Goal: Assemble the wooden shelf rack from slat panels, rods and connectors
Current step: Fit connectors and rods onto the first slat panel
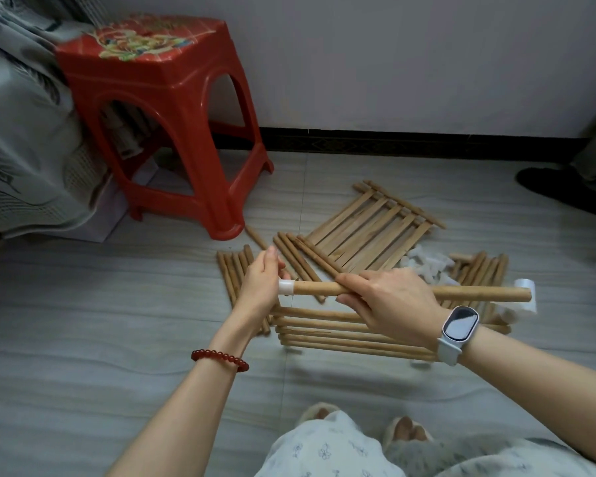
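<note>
1. Nearest, the right hand (391, 304) curls its fingers round a wooden rod (461, 293) held level above the floor (117, 321).
2. The left hand (262, 280) grips the white connector (286, 287) on the rod's left end — a second white connector (527, 297) sits at the right end.
3. Just beneath lies a slat panel (341, 335), flat on the floor.
4. Farther off rest loose rods (233, 270) at left, another slat panel (372, 228) and a heap of white connectors (424, 265).
5. Farthest left stands a red stool (166, 115) — near the wall (393, 63).
</note>
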{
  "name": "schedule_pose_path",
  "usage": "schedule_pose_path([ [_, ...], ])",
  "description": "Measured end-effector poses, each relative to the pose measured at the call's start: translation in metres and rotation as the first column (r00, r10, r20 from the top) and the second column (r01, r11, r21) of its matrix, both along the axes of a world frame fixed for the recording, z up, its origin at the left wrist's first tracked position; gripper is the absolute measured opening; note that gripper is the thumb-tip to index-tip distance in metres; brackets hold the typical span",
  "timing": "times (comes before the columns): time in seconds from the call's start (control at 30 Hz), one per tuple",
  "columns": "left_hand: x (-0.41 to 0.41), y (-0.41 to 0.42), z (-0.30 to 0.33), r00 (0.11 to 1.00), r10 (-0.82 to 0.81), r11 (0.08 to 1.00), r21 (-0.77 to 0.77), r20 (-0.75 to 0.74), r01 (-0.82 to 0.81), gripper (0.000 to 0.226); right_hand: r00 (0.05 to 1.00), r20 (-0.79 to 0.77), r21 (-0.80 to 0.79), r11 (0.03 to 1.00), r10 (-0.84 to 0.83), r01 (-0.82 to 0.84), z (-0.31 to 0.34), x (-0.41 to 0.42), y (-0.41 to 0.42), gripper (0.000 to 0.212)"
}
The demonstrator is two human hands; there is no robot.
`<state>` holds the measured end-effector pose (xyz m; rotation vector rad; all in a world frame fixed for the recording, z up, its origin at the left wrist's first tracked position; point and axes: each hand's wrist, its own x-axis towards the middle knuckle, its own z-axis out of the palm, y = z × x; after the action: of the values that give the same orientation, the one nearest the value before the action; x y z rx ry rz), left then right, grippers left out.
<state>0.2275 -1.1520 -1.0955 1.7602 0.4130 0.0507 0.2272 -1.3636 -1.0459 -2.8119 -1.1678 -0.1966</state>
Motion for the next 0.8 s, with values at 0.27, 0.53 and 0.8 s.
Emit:
schedule_pose_path([
  [0.27,-0.001,0.004,0.005,1.0,-0.021,0.998,0.064,0.002,0.021,0.034,0.988,-0.145,-0.027,0.999,-0.047,0.043,0.004,0.007,0.014,0.035],
  [0.53,-0.003,-0.009,0.019,0.99,-0.037,0.688,0.722,0.14,-0.076,0.029,0.98,-0.167,0.247,0.958,-0.107,0.147,0.023,-0.001,-0.051,0.048],
  [0.8,-0.006,-0.084,0.038,0.709,-0.7,0.305,0.933,0.085,0.19,0.056,0.474,-0.69,0.361,0.309,-0.546,0.88,0.0,-0.006,-0.142,0.037],
])
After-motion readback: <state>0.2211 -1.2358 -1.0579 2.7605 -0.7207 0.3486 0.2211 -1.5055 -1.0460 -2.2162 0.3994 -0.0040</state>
